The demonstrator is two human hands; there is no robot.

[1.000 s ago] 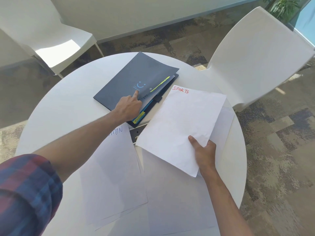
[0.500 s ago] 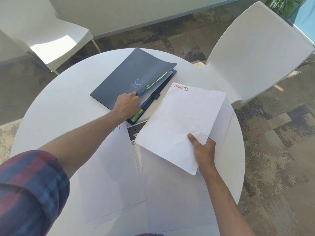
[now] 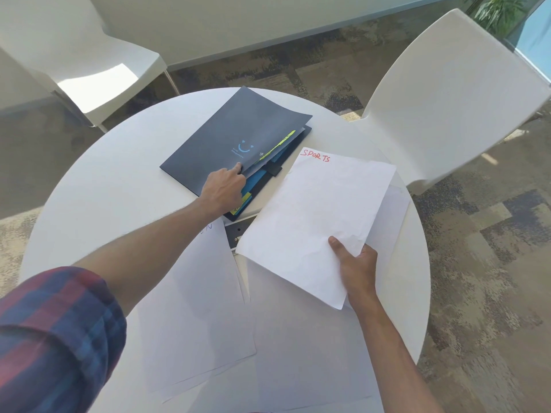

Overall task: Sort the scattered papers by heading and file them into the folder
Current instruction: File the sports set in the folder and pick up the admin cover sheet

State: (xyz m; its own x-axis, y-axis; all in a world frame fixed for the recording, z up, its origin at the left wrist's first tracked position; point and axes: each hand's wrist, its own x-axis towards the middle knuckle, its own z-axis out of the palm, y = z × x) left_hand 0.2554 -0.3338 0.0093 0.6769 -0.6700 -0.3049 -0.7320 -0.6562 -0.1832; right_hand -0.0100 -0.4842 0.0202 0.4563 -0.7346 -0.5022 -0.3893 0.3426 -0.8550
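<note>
Two hands at work over a round white table [image 3: 89, 186]: left hand [image 3: 223, 189] pinching the near edge of the dark folder [image 3: 226, 135], cover slightly lifted, long axis running from near-left to far-right. Right hand [image 3: 356, 265] gripping the near corner of the "SPORTS" sheet [image 3: 316, 216], heading pointing away, just right of the folder.

head-worn, angled down, close over table [image 3: 89, 186]

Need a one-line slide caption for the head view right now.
Left hand lifts the dark folder cover; right hand holds the SPORTS sheet.
</note>
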